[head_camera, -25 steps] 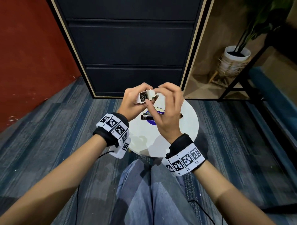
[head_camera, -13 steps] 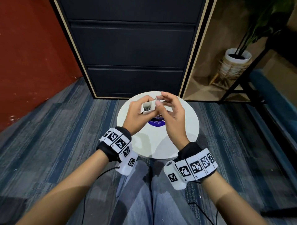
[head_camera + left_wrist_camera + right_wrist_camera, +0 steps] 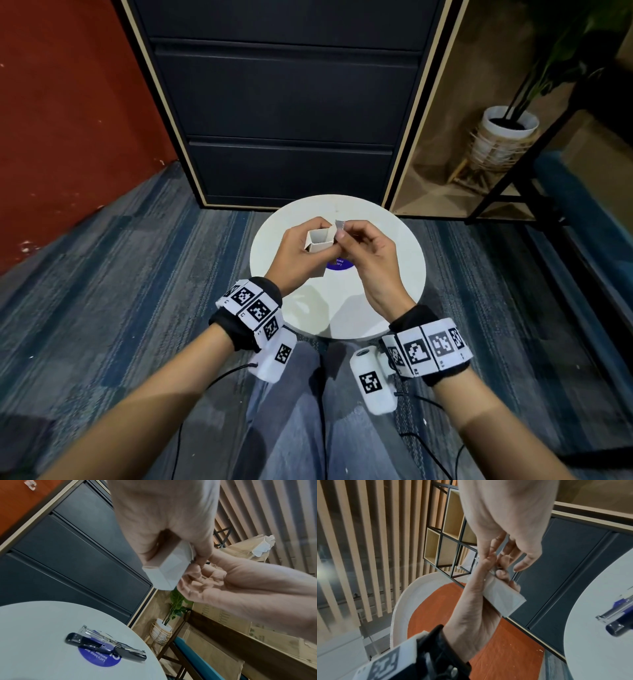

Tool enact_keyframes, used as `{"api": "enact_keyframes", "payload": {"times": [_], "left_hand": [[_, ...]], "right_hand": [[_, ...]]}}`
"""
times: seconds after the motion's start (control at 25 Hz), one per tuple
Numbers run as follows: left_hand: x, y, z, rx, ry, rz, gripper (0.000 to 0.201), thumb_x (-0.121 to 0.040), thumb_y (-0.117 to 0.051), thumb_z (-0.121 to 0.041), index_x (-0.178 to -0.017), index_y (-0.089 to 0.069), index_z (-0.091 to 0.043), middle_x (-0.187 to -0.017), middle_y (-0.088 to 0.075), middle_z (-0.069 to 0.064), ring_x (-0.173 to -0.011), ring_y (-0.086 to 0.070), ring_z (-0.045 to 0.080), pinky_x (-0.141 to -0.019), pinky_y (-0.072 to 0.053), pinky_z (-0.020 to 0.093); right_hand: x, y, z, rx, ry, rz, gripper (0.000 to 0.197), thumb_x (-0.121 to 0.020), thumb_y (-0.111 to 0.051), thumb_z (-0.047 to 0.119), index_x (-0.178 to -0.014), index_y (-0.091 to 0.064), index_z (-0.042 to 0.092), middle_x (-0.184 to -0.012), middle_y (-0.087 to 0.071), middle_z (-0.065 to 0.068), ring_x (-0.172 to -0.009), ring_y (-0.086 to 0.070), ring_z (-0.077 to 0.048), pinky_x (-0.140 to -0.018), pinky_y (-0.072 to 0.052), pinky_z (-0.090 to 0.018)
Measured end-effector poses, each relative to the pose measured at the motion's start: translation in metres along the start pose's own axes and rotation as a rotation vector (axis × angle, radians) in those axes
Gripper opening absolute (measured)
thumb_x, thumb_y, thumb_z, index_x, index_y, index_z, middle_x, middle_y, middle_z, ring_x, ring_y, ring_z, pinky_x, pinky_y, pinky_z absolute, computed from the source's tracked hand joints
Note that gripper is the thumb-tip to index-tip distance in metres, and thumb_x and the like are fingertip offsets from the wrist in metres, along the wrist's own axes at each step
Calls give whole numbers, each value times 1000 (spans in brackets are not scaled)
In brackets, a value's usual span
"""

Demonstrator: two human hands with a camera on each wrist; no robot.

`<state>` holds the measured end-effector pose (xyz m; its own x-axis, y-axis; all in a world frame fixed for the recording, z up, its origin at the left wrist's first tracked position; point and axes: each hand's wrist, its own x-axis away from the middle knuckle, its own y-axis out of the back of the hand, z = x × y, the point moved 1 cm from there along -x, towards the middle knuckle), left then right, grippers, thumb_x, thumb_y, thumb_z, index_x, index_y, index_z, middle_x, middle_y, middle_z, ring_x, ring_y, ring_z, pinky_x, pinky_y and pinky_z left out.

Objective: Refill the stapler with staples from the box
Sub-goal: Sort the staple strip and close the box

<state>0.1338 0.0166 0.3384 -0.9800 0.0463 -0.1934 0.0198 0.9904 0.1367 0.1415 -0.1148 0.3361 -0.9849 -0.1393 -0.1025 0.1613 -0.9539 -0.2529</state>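
My left hand (image 3: 301,250) grips a small white staple box (image 3: 320,241) above the round white table (image 3: 394,274), with the box's open end up. My right hand (image 3: 363,246) pinches a short grey strip of staples (image 3: 340,226) between thumb and forefinger at the box's mouth. The black and chrome stapler (image 3: 104,645) lies opened flat on the table over a purple sticker (image 3: 99,658), below and apart from both hands. In the head view my hands hide it. Its chrome end also shows in the right wrist view as the stapler (image 3: 614,620).
A dark drawer cabinet (image 3: 284,102) stands right behind the table, with a red wall (image 3: 68,120) to the left. A potted plant (image 3: 503,137) and a black metal frame (image 3: 513,178) are at the right. My knees sit under the table's near edge.
Both hands have come lower and nearer to me. The box has turned its open end upward, and my right fingers now hold a grey strip at its mouth. The stapler is now hidden.
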Motion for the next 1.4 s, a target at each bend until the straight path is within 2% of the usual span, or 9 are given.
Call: {"api": "enact_keyframes", "payload": {"times": [0.08, 0.32, 0.56, 0.68, 0.8, 0.96, 1.08, 1.32, 1.4], "left_hand": [[1, -2, 5, 3, 21, -5, 15, -77, -72, -15, -81, -59, -9, -74, -59, 6, -66, -57, 20, -62, -51, 45], [11, -4, 15, 55, 166, 18, 54, -74, -76, 3, -112, -39, -10, -72, -65, -13, -54, -59, -7, -48, -45, 7], [7, 1, 19, -88, 158, 167, 55, -82, -53, 15, -112, -19, -15, -110, -36, 7, -68, -52, 12, -54, -44, 13], [5, 0, 25, -116, 90, 178, 46, -78, -52, -6, -111, -21, -14, -123, -36, 15, -94, -51, 21, -66, -46, 15], [4, -1, 28, -186, 17, 139, 41, -83, -54, -13, -112, -25, -16, -124, -38, 21, -95, -45, 11, -64, -44, 6], [8, -1, 21, -92, -11, 150, 32, -93, -48, 6, -112, -27, -9, -107, -43, 0, -80, -53, -15, -59, -45, 3], [9, 1, 20, -65, 5, 144, 30, -95, -47, 1, -113, -27, -13, -106, -44, -3, -72, -56, -14, -59, -46, 6], [13, -4, 12, -88, 27, 183, 31, -98, -45, -19, -116, -23, -29, -99, -45, -13, -68, -51, -11, -57, -44, 13], [13, -5, 9, -69, 54, 151, 20, -97, -40, -32, -109, -27, -42, -95, -46, -18, -65, -51, -10, -56, -40, 15]], "right_hand": [[1, -3, 0, -24, 3, -27, 3, -92, -55, 5, -92, -58, 5, -87, -64, -7, -73, -59, -12, -59, -53, -20], [-2, 6, -7, -177, -91, -257, 19, -96, -34, 0, -89, -36, 18, -67, -43, -3, -59, -44, -14, -62, -42, -25], [7, 13, -27, 198, -165, 61, 27, -71, -74, 30, -94, -63, 23, -79, -49, -11, -63, -41, -15, -52, -35, -20], [9, 9, -23, 165, -272, 113, 17, -79, -72, 33, -88, -63, 23, -63, -42, -4, -53, -36, -13, -53, -29, -25], [9, 7, -21, -53, -454, 135, 28, -83, -62, 49, -82, -56, 22, -55, -28, 6, -46, -25, -9, -53, -28, -24], [6, 6, -18, -72, -247, 108, 16, -88, -63, 16, -100, -53, 19, -66, -53, 8, -53, -36, -8, -53, -34, -20], [6, 9, -18, 44, -122, 120, 35, -84, -65, 1, -103, -54, 28, -61, -51, 12, -59, -43, -6, -54, -36, -17], [6, 8, -19, 71, -48, 75, 23, -86, -65, 31, -108, -58, 28, -80, -54, -8, -60, -43, -9, -55, -36, -23], [6, 8, -17, 62, -40, 80, 24, -85, -62, 36, -106, -57, 26, -72, -56, -1, -52, -41, -6, -55, -34, -24]]}}
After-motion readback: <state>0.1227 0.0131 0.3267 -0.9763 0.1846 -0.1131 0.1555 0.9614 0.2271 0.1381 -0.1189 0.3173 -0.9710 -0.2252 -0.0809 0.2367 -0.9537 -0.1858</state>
